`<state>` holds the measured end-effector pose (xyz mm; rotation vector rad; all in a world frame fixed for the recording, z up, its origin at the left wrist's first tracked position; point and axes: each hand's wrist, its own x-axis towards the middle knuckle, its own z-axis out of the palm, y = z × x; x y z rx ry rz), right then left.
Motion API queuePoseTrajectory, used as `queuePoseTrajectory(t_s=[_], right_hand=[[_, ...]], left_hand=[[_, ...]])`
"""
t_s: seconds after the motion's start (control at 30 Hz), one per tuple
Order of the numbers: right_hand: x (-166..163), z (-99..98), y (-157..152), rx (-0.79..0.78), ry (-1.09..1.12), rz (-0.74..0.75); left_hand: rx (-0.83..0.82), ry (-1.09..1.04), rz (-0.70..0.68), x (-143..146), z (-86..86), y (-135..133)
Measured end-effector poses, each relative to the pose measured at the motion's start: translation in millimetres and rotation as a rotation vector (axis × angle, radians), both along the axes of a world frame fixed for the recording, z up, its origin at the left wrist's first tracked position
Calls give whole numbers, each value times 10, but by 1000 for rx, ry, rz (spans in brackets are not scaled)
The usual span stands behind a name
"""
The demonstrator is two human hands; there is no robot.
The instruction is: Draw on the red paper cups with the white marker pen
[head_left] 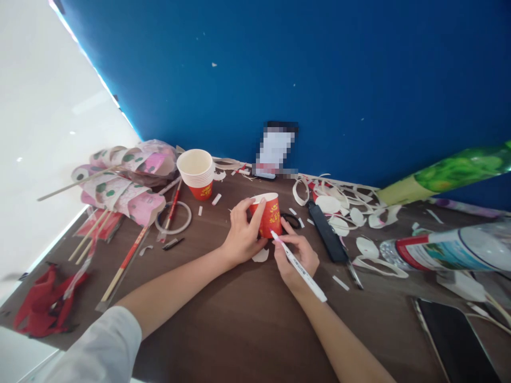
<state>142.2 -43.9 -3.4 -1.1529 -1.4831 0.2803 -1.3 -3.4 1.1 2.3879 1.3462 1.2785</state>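
My left hand [245, 231] grips a red paper cup [271, 215] with gold lettering, fingers round its left side and rim. The cup stands over the dark wooden table, slightly tilted. In my right hand [297, 258] is a white marker pen [301, 271], its tip at the lower front of the cup; whether the tip touches cannot be made out. A pale paper scrap [261, 255] lies under my hands. A stack of paper cups [196, 173] stands behind, to the left.
Paper cut-outs and strips [339, 207] litter the back right, near a black-handled cutter [327, 234]. A water bottle [447, 249] lies at right, above a dark phone [451, 335]. Another phone [275, 149] leans on the blue partition [319, 69]. Pink paper shapes [123, 197] and a tape roll [175, 218] lie left.
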Motion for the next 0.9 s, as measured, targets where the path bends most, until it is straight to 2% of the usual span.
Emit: queuePoseTrajectory(t_s=[0.23,0.4,0.6,0.9], right_hand=[[-10,9,14,35,-35,-13],[-7,12,-3,-7,22,-9],[10,73,-34,-58,45,70],[-29,104,-50,-69,59,18]], left_hand=[[-3,13,6,3,-3,0],[-1,22,8,0,-4,0],[-23,33,25,-2,15,-7],[6,73,46,5,23,-15]])
